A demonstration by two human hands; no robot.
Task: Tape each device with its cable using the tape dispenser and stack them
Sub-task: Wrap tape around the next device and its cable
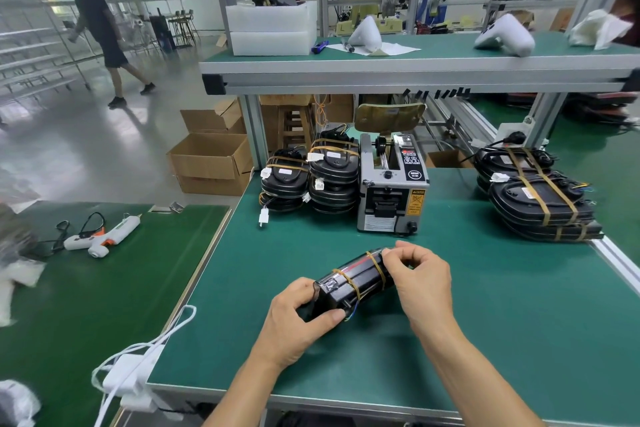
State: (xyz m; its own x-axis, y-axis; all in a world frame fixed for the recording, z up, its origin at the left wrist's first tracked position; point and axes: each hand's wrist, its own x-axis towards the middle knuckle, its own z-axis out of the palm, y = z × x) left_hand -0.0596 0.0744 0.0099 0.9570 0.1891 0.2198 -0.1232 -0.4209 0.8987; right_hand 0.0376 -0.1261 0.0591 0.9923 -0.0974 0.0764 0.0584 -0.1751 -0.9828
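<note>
Head view: taping a black device [349,284] over the green bench [485,305].

Left hand [298,319] grips its near end; right hand [419,274] pinches the far tape band [375,262]. Best pressed flat over the cable, then stacked.

Device [353,282] ends under hands

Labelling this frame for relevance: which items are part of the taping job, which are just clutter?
Job:
- device, two tape bands on, held by left hand and right hand
- tape dispenser
- taped stacks, left and right

Clutter:
- glue gun
- cardboard boxes
- foam blocks
- white housings
</note>
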